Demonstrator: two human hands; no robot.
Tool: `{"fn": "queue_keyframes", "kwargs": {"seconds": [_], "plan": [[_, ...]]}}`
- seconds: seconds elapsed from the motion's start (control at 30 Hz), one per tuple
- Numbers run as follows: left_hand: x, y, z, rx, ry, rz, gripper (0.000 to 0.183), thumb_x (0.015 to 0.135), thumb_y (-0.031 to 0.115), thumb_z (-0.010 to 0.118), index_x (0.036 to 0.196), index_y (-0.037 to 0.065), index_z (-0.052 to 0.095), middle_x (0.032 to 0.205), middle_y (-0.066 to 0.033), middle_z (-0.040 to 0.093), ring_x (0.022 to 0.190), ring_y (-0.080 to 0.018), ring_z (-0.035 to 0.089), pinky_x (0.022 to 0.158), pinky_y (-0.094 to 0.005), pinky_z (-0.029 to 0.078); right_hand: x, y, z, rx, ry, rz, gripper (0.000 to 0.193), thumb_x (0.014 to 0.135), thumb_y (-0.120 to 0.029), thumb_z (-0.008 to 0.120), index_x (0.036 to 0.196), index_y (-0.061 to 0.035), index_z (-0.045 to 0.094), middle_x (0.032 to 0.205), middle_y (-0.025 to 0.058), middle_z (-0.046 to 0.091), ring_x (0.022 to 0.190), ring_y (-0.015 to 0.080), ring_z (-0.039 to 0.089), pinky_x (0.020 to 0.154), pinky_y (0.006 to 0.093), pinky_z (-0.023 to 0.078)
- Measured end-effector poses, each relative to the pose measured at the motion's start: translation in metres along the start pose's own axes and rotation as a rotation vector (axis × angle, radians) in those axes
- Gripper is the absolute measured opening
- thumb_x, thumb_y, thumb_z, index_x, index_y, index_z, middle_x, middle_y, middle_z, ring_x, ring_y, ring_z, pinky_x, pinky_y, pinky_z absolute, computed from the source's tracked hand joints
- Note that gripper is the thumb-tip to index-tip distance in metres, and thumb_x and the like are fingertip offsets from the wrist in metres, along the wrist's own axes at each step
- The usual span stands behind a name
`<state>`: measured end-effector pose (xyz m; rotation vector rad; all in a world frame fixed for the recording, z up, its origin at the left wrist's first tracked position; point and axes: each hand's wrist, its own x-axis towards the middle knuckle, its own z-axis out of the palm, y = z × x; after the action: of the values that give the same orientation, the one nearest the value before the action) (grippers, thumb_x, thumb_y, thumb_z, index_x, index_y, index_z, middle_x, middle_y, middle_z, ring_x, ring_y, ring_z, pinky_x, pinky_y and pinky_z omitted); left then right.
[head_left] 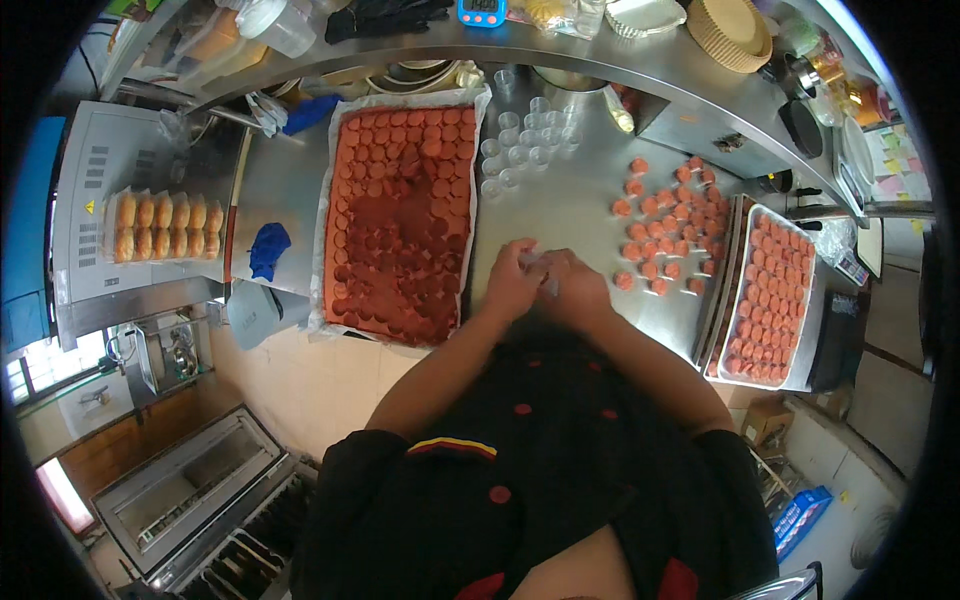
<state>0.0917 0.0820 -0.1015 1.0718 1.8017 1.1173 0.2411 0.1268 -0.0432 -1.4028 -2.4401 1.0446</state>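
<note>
Centre: left hand [513, 280] and right hand [578, 286] close together, fingers curled, both pinching clear plastic [531, 258], shape mostly hidden | upper centre: clear plastic cups [518, 157] | left of centre: red sheet cake [400, 285], round-cut | right of centre: red cake rounds [637, 231] on steel worktop [560, 215]

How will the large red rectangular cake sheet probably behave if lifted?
The large red rectangular cake sheet would likely sag and tear, since round cuts crowd it. Some round pieces may drop out, because they look precut.
</note>
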Motion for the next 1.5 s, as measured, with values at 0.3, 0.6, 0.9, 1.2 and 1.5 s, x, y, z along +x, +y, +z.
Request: {"fn": "queue_keyframes", "kwargs": {"seconds": [0.3,0.6,0.9,1.2,1.5], "plan": [[0.083,-0.094,-0.090,0.630,0.219,-0.321,0.039,0.092,0.030,0.071,0.122,0.004,0.071,0.106,-0.0178,0.071,0.108,-0.0383,0.066,0.100,-0.0494,0.052,0.063,0.107,-0.015,-0.448,0.072,0.117,0.055,0.091,-0.028,0.073,0.140,-0.0145,0.055,0.133,0.0126,0.062,0.127,0.0368,0.056,0.103,0.0491,0.051],[0.084,-0.112,-0.068,0.466,0.350,-0.259,0.041,0.083,0.023,0.083,0.114,0.005,0.064,0.106,-0.0169,0.068,0.102,-0.0387,0.064,0.099,-0.0503,0.049,0.185,0.056,0.051,-0.402,-0.166,-0.030,0.043,0.095,-0.024,0.067,0.137,-0.0165,0.059,0.119,0.0099,0.069,0.109,0.0356,0.067,0.093,0.0495,0.055],[0.058,-0.098,-0.109,-0.697,0.403,-0.514,0.042,0.095,0.002,0.067,0.135,0.008,0.058,0.120,-0.0114,0.065,0.099,-0.0288,0.066,0.091,-0.0355,0.055,0.140,0.082,0.060,-0.004,0.060,-0.153,0.015,0.097,-0.022,0.064,0.104,-0.0084,0.065,0.118,0.0132,0.065,0.113,0.0383,0.063,0.098,0.0474,0.053],[0.023,-0.079,-0.144,-0.886,0.342,-0.474,0.053,0.087,-0.009,0.063,0.137,0.004,0.052,0.120,-0.0093,0.061,0.104,-0.0231,0.063,0.095,-0.0374,0.056,0.024,0.052,0.017,0.320,0.062,-0.030,0.019,0.089,-0.014,0.073,0.101,-0.0059,0.061,0.117,0.0175,0.064,0.111,0.0363,0.063,0.093,0.0442,0.054],[0.000,-0.077,-0.153,-0.370,0.286,-0.369,0.036,0.089,-0.001,0.071,0.121,0.006,0.057,0.100,-0.0056,0.063,0.080,-0.0168,0.062,0.069,-0.0284,0.052,-0.015,0.023,0.021,0.425,0.064,-0.076,0.021,0.088,-0.014,0.075,0.105,-0.0059,0.065,0.114,0.0143,0.067,0.106,0.0317,0.068,0.084,0.0396,0.058]]}}
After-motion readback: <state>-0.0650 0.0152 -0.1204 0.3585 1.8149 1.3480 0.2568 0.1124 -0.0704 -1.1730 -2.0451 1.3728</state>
